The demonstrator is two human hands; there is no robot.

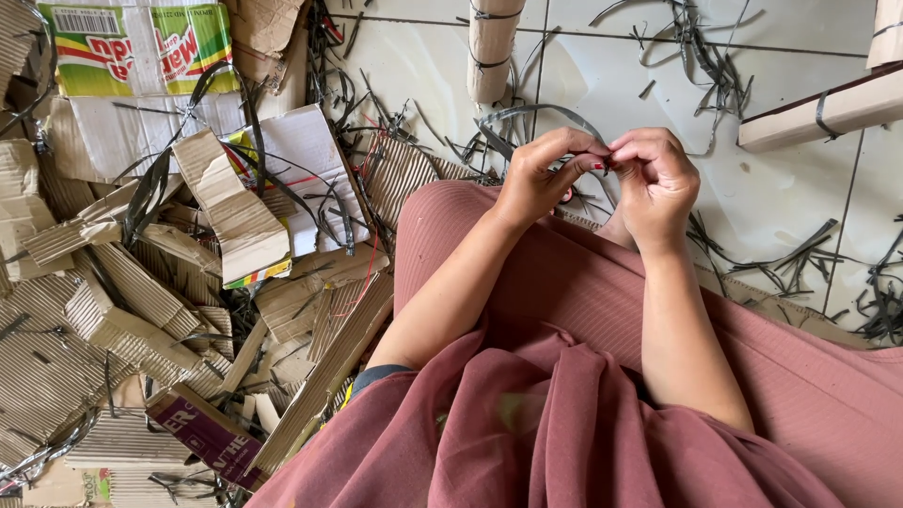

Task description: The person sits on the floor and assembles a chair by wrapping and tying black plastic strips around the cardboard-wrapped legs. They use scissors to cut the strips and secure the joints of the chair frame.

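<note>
1. plastic strap (527, 118): dark loop on the tiled floor (781, 202) beyond the knee; one end is pinched at the fingertips.
2. left hand (541, 179) and right hand (658, 179): fingers closed together on the strap end, apparently for fine grip.
3. cardboard scraps (141, 301): heaped at the floor's left edge.

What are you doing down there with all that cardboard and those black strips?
A person sits on a white tiled floor in pink clothing, both hands raised together over a knee. The left hand and the right hand pinch something small and thin between their fingertips; it is too small to tell exactly what, though a dark plastic strap loops just behind them. A heap of torn cardboard pieces lies to one side, and strap-tied cardboard bundles rest on the tiles.
</note>
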